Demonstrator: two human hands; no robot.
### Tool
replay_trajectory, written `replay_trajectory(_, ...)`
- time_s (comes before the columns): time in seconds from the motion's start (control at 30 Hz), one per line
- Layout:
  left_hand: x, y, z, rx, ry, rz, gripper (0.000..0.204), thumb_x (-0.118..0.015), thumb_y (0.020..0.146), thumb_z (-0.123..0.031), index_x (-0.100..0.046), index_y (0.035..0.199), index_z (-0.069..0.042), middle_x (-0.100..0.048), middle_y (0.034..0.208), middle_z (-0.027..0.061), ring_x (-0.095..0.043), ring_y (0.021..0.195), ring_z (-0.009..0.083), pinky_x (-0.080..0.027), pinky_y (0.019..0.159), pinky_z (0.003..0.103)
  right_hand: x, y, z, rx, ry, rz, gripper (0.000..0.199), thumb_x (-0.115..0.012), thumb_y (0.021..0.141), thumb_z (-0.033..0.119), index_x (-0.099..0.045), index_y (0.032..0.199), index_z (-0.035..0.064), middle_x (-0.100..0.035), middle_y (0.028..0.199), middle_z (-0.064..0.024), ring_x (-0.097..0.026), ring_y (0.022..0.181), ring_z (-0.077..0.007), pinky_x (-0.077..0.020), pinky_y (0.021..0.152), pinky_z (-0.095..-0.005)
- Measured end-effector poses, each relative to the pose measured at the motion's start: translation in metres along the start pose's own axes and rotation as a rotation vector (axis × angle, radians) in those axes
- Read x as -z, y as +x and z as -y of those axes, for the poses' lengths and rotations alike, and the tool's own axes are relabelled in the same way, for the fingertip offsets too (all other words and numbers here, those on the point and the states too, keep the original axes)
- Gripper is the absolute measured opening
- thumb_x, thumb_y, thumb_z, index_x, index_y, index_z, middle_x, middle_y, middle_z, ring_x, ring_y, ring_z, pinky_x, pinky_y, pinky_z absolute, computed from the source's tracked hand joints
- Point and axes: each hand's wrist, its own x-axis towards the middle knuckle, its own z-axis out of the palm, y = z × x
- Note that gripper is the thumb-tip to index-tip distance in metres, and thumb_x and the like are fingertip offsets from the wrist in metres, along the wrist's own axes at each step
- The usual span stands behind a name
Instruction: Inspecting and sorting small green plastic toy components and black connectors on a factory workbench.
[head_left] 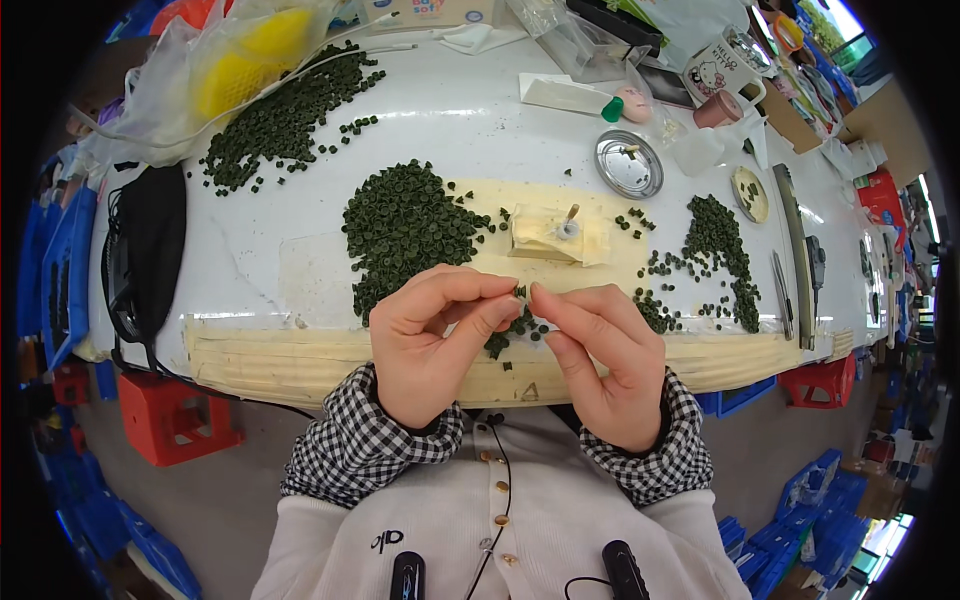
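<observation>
- Green ring [521,292] pinched between my left hand [432,345] and right hand [600,360], raised just above the table [260,215] edge, likely for close inspection.
- Both grips narrow, thumb and forefinger tips meeting on the ring.
- Large pile of green rings [405,225] lies just beyond the hands; a smaller sorted scatter [715,255] sits right of them.
- Taped block with peg [560,235] stands beyond the hands, within reach.

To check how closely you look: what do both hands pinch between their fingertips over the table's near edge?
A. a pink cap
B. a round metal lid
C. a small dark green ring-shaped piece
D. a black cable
C: the left hand and right hand meet on a small dark green piece, like those in the green pile.
</observation>
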Motion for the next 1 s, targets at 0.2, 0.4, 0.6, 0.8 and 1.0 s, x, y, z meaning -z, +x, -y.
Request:
replay_trajectory(0.2, 0.0, 0.001, 0.001, -0.009, 0.028, 0.01, 0.016, -0.065, 0.086, 0.009, -0.067, 0.101, 0.007, -0.065, 0.095, 0.0107, -0.066, 0.085, 0.0139, -0.053, 0.075, 0.024, -0.004, -0.002, -0.003, -0.058, 0.075, 0.004, 0.038, -0.067, 0.079, -0.005, -0.067, 0.117, 0.0007, -0.066, 0.096, -0.0102, -0.06, 0.082, -0.0226, -0.0495, 0.07, -0.0295)
replay_trajectory(0.4, 0.0, 0.002, 0.002, -0.041, 0.116, 0.028, 0.015, -0.066, 0.084, 0.009, -0.068, 0.098, 0.006, -0.066, 0.093, 0.0103, -0.064, 0.082, 0.0129, -0.052, 0.07, 0.022, 0.001, 0.0, -0.01, -0.02, 0.06, 0.048, 0.035, -0.068, 0.081, -0.004, -0.068, 0.115, 0.0018, -0.067, 0.095, -0.0098, -0.061, 0.08, -0.0221, -0.0503, 0.069, -0.0293)
replay_trajectory(0.6, 0.002, 0.002, 0.006, -0.091, 0.189, 0.037, 0.016, -0.069, 0.082, 0.008, -0.07, 0.097, 0.003, -0.068, 0.089, 0.0097, -0.063, 0.076, 0.0123, -0.05, 0.064, 0.022, 0.006, 0.001, -0.014, 0.034, 0.03, 0.086, 0.034, -0.068, 0.08, -0.003, -0.068, 0.115, 0.0014, -0.067, 0.095, -0.0102, -0.062, 0.079, -0.0226, -0.0508, 0.069, -0.0298)
replay_trajectory(0.8, 0.004, 0.002, 0.003, -0.054, 0.243, 0.093, 0.014, -0.063, 0.085, 0.012, -0.067, 0.097, 0.006, -0.064, 0.093, 0.0114, -0.065, 0.08, 0.0155, -0.053, 0.071, 0.024, 0.007, -0.002, -0.016, 0.044, 0.02, 0.095, 0.035, -0.068, 0.08, -0.003, -0.067, 0.115, 0.001, -0.067, 0.097, -0.0103, -0.062, 0.08, -0.023, -0.0507, 0.069, -0.0304)
replay_trajectory(1.0, 0.011, -0.001, -0.015, -0.1, 0.551, 0.114, 0.013, -0.067, 0.082, 0.01, -0.068, 0.094, 0.005, -0.065, 0.086, 0.0099, -0.063, 0.075, 0.0129, -0.049, 0.065, 0.023, 0.034, -0.009, -0.024, -0.104, -0.194, -0.065, 0.025, -0.071, 0.077, -0.002, -0.069, 0.102, 0.0015, -0.064, 0.088, -0.0101, -0.059, 0.078, -0.0241, -0.048, 0.067, -0.0312)
